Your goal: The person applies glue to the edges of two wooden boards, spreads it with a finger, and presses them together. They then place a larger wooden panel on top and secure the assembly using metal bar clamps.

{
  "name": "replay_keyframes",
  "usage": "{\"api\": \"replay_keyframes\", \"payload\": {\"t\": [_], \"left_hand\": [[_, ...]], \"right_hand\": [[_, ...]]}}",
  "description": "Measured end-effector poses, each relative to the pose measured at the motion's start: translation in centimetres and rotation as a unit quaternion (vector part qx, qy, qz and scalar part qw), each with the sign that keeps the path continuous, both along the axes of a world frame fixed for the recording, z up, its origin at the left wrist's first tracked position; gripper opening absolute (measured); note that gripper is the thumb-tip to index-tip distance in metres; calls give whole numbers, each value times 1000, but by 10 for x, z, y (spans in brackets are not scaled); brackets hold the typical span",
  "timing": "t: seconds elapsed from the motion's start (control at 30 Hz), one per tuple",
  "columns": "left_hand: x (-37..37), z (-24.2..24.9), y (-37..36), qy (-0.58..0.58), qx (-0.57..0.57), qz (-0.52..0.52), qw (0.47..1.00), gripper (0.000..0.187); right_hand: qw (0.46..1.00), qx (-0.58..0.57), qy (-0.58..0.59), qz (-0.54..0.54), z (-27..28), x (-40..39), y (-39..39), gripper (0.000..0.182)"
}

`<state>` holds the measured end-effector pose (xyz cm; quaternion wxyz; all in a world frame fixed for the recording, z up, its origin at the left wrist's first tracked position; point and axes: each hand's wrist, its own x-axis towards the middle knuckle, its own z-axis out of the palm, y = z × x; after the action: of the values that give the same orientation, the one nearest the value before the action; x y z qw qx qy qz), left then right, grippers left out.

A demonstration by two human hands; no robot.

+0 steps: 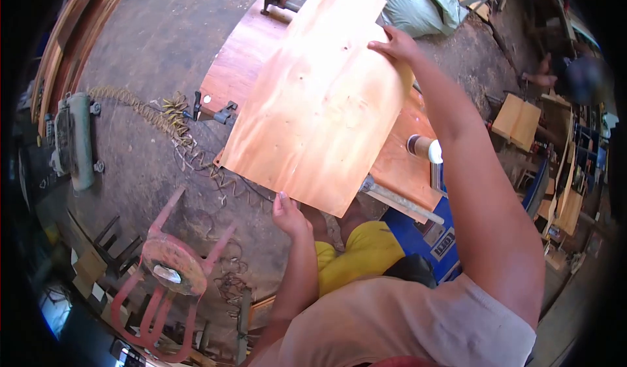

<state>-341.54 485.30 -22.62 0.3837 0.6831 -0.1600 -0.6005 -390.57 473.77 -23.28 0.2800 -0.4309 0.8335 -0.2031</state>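
Note:
A large thin plywood sheet (313,105) with a notched far right corner is held tilted in front of me. My left hand (289,215) pinches its near edge, thumb on top. My right hand (397,45) grips the far right edge, thumb on the face and the other fingers mostly hidden behind. Beneath the sheet lies a reddish curved wood panel (238,63), with a bar clamp (277,0) at its far end. Another reddish-brown board (408,161) shows at the right, and a brown-and-white cup-like container (424,149) is on it. The sheet hides much of what lies below.
A red stool (173,266) stands at the lower left. A coiled yellowish air hose (173,122) runs across the floor to a green-grey tank (80,141). A pale green sack (418,4) is at the back. Another person (578,76) sits at the far right.

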Motion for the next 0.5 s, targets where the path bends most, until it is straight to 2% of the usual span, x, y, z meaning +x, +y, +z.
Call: {"api": "replay_keyframes", "payload": {"t": [0.1,0.13,0.2,0.37,0.43,0.5], "left_hand": [[0,-1,2,-9,-1,6,1000,33],[-3,-6,1,-8,2,19,1000,33],[-2,-11,4,-4,-11,18,1000,33],[-7,-1,-2,-66,15,-5,998,30],[-8,-1,-3,-21,-14,2,1000,29],[-10,1,-4,-35,-6,3,999,28]], "right_hand": [[1000,-8,12,-4,20,12,-3,75],[999,4,46,4,6,2,-4,76],[994,67,91,-2,23,12,-9,79],[998,33,59,15,11,7,-7,83],[998,27,62,7,18,6,-7,84],[997,62,33,22,18,0,-7,90]]}}
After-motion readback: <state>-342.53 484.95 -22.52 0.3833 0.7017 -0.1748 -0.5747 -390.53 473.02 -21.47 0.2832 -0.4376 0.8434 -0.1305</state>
